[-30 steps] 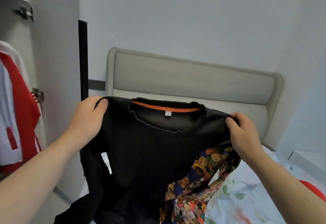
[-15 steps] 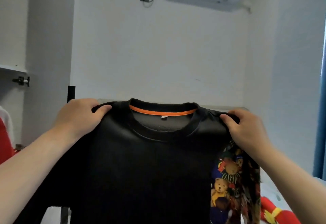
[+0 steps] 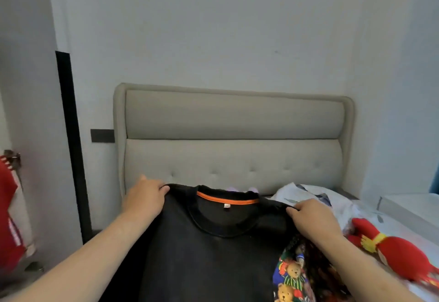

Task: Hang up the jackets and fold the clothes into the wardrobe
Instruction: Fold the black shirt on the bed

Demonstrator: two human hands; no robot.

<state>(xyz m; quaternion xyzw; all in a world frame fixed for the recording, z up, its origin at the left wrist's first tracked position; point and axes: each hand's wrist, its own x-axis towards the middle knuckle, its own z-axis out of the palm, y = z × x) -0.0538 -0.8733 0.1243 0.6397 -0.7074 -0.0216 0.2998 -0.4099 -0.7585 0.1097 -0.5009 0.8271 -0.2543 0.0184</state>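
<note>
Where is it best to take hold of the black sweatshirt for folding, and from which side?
At both shoulders, either side of the orange-lined collar, coming from the near side. The black sweatshirt is spread wide, collar farthest; the left hand and right hand hold it there.

Illumination is soft, dim and bluish; shadows are faint. The headboard (image 3: 234,135) renders fairly sharp, its outline bowed by wide-angle distortion. Below and right of the headboard, the red toy (image 3: 399,254) smears.

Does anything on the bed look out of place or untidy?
Yes. A red plush toy lies beside the clothes at right, and a white garment sits crumpled near the headboard, behind the held black sweatshirt.
</note>
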